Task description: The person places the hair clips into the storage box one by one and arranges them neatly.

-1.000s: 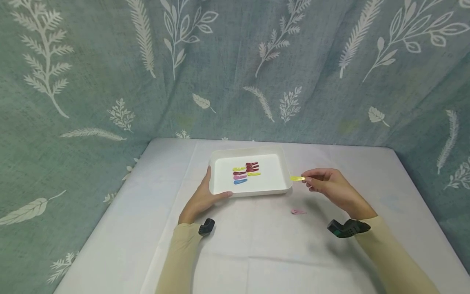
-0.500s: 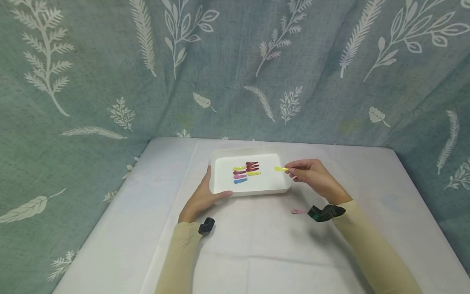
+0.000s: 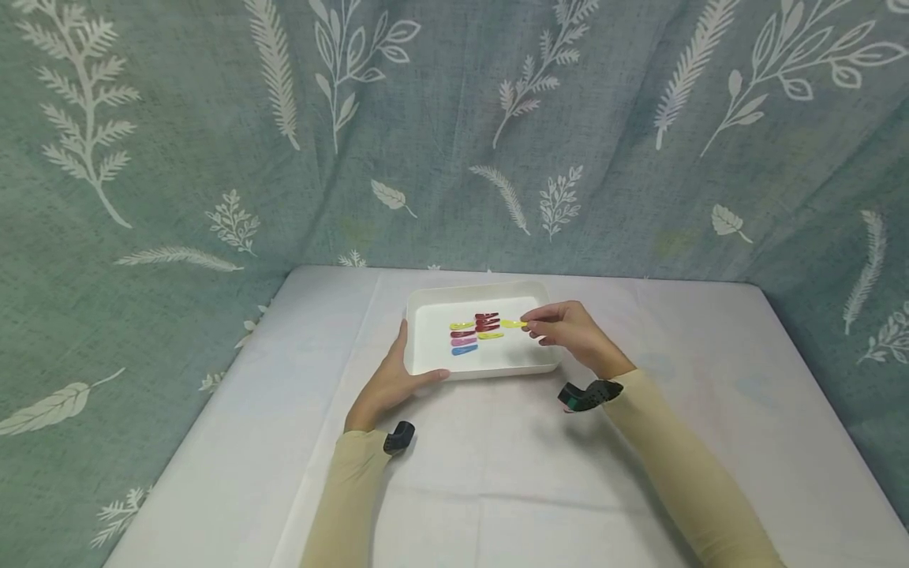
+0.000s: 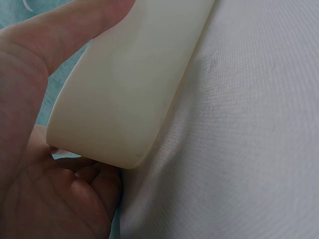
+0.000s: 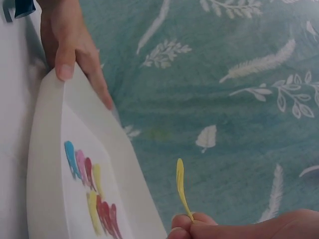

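Note:
My left hand (image 3: pixel 392 380) grips the near left corner of a white tray (image 3: pixel 521 355), its thumb over the front rim and its fingers along the side. In the tray lie two columns of snap hair clips. The left column runs yellow (image 3: pixel 461 325), dark red, pink and blue (image 3: pixel 465 350); the right one has dark red clips (image 3: pixel 487 322) above a yellow one (image 3: pixel 490 336). Over the tray's right part, my right hand (image 3: pixel 574 338) pinches another yellow hair clip (image 5: pixel 180 181) by one end. In the head view its free end points left, close beside the dark red clips.
A white cloth (image 3: pixel 454 473) covers the table. Behind it hangs a green-blue curtain (image 3: pixel 440 158) with white leaf prints. Beneath the right wrist camera (image 3: pixel 588 396), a sliver of the pink clip on the cloth shows; the rest is hidden.
My right hand has carried the yellow hair clip leftward, from beyond the tray's right rim to over the tray. My left hand and the tray have stayed put.

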`<state>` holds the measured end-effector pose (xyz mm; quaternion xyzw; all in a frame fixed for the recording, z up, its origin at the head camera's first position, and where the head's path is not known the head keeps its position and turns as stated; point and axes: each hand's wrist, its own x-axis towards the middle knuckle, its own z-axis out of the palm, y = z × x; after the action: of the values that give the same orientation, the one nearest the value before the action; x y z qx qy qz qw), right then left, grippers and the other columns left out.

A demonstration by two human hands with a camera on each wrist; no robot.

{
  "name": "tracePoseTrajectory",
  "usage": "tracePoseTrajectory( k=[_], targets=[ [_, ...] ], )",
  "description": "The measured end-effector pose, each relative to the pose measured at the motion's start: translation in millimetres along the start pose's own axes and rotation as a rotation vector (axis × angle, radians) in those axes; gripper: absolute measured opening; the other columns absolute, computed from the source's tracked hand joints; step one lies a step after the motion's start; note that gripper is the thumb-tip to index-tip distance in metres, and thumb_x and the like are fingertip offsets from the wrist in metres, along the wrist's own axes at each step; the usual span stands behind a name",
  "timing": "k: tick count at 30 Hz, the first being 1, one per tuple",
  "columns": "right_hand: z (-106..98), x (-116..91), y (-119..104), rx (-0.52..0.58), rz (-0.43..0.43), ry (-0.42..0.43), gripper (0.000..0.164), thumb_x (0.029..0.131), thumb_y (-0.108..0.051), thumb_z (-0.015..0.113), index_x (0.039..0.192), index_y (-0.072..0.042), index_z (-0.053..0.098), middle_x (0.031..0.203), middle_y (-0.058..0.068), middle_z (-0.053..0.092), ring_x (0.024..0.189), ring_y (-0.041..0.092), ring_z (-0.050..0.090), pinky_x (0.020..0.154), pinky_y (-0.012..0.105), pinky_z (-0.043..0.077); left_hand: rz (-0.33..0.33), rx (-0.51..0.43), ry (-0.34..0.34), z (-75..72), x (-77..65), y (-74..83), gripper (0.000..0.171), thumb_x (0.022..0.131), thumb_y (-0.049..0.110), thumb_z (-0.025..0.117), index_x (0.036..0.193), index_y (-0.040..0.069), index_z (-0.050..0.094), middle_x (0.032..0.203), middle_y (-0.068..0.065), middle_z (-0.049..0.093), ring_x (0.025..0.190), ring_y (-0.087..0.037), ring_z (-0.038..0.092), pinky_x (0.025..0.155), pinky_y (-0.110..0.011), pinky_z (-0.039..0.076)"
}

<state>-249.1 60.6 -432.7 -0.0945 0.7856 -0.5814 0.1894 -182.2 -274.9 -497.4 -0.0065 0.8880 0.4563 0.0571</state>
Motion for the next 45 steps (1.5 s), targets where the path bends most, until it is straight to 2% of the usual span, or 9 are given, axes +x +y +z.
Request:
tracePoseTrajectory(
  k=[2,6,11,20,26,32,38,45],
  targets=[
    [4,5,2,-0.001,0.009,0.001,0.029,0.101,-0.010,0.064,0.127,0.001,0.071,0.124,0.017,0.073,0.101,0.019,0.068,0.092,0.034,0.059,0.005,-0.004,0.001,-0.1,0.0,-0.5,0.141,0.074,0.062,0.086,0.167,0.022,-0.011,0.177,-0.003,0.003,0.164,-0.029,0.008,0.130,-0.060,0.015],
    [13,13,6,-0.007,0.037,-0.005,0.029,0.101,-0.011,0.066,0.127,0.001,0.071,0.123,0.016,0.073,0.106,0.023,0.069,0.095,0.038,0.059,0.002,-0.008,0.003,0.2,-0.3,0.3,0.139,0.075,0.060,0.087,0.167,0.024,-0.012,0.177,-0.002,0.003,0.164,-0.029,0.008,0.130,-0.060,0.015],
    [24,19,7,-0.043,0.077,0.020,0.026,0.101,-0.010,0.065,0.123,-0.001,0.073,0.121,0.017,0.075,0.105,0.025,0.070,0.093,0.037,0.060,-0.029,0.010,0.000,0.6,-1.5,1.2,0.139,0.075,0.061,0.086,0.166,0.025,-0.013,0.177,-0.003,0.000,0.164,-0.030,0.006,0.130,-0.060,0.015],
    [35,31,12,-0.111,0.135,0.059,0.021,0.099,-0.011,0.068,0.117,-0.004,0.077,0.113,0.013,0.078,0.089,0.016,0.066,0.075,0.025,0.057,-0.015,0.003,-0.007,-0.1,-2.3,1.0,0.139,0.075,0.061,0.086,0.167,0.021,-0.012,0.177,-0.004,0.001,0.164,-0.030,0.007,0.130,-0.059,0.015],
    [41,36,17,-0.133,0.159,0.093,0.015,0.096,-0.011,0.073,0.109,-0.007,0.080,0.104,0.010,0.078,0.074,0.014,0.061,0.062,0.023,0.051,-0.006,-0.007,-0.005,-0.1,-2.4,0.8,0.140,0.075,0.061,0.086,0.167,0.022,-0.012,0.177,-0.003,0.002,0.164,-0.029,0.007,0.130,-0.058,0.015],
    [44,38,19,-0.143,0.155,0.100,0.013,0.094,-0.010,0.075,0.105,-0.006,0.080,0.091,0.007,0.074,0.063,0.011,0.055,0.056,0.022,0.046,-0.011,-0.017,-0.008,0.1,-2.8,2.1,0.141,0.073,0.063,0.087,0.167,0.022,-0.011,0.177,-0.002,0.000,0.164,-0.029,0.006,0.130,-0.058,0.015],
    [46,40,21,-0.161,0.146,0.104,0.013,0.094,-0.009,0.075,0.105,-0.004,0.080,0.083,0.004,0.072,0.063,0.010,0.055,0.055,0.021,0.046,-0.021,-0.008,-0.006,0.1,-2.7,2.5,0.141,0.074,0.063,0.086,0.167,0.022,-0.011,0.177,-0.002,0.000,0.164,-0.029,0.006,0.130,-0.058,0.015],
    [48,42,19,-0.187,0.157,0.115,0.012,0.094,-0.010,0.076,0.104,-0.006,0.081,0.087,0.005,0.074,0.068,0.010,0.058,0.058,0.021,0.048,-0.012,-0.014,-0.003,-0.3,-2.1,3.3,0.140,0.074,0.061,0.087,0.167,0.024,-0.011,0.177,-0.002,0.001,0.164,-0.029,0.007,0.130,-0.059,0.015]
  ],
)
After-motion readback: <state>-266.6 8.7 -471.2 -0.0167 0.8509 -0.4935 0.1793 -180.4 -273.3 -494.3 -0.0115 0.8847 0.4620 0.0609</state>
